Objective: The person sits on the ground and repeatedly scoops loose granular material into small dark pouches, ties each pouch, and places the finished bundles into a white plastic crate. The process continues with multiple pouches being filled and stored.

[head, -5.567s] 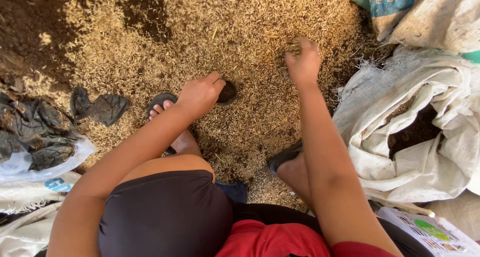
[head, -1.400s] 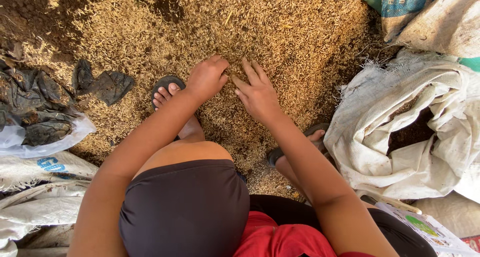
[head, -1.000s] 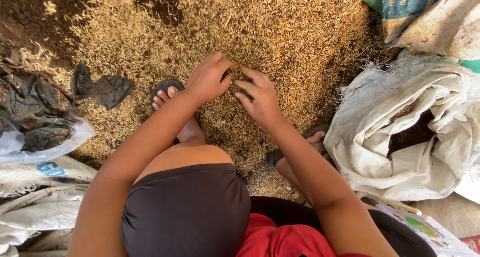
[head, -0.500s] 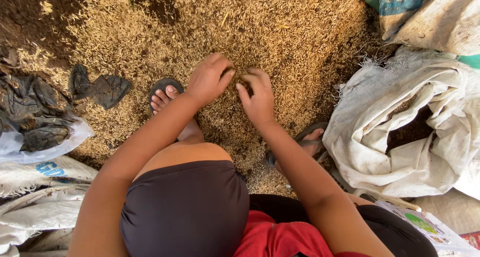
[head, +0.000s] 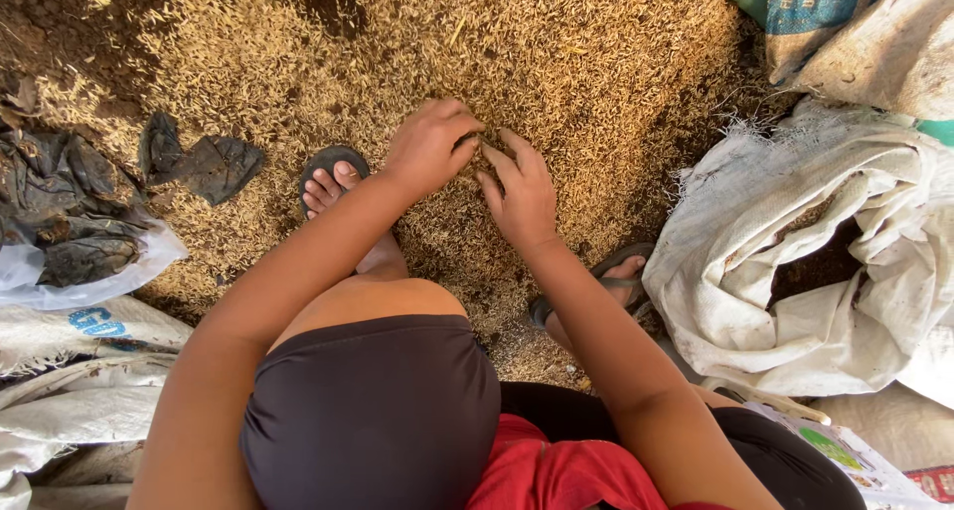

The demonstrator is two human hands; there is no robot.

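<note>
A wide layer of golden rice husk and grain [head: 556, 63] covers the ground in front of me. My left hand [head: 427, 152] is cupped on it with fingers curled, palm down. My right hand [head: 522, 197] lies flat beside it, fingers together, the fingertips of both hands nearly touching over a small mound of grain. I squat with a sandalled foot [head: 333, 177] to the left of the hands and the other foot [head: 621, 276] to the right.
An open white woven sack [head: 795, 261] holding dark grain lies at the right. More sacks [head: 855, 33] are at the top right. Dark crumpled rags [head: 204, 162] and a plastic bag [head: 70, 261] lie at the left, with white sacks [head: 70, 371] below.
My right hand swept in from the far right across the grain to meet the left. Both hands have since drawn slightly closer together, heaping grain between them.
</note>
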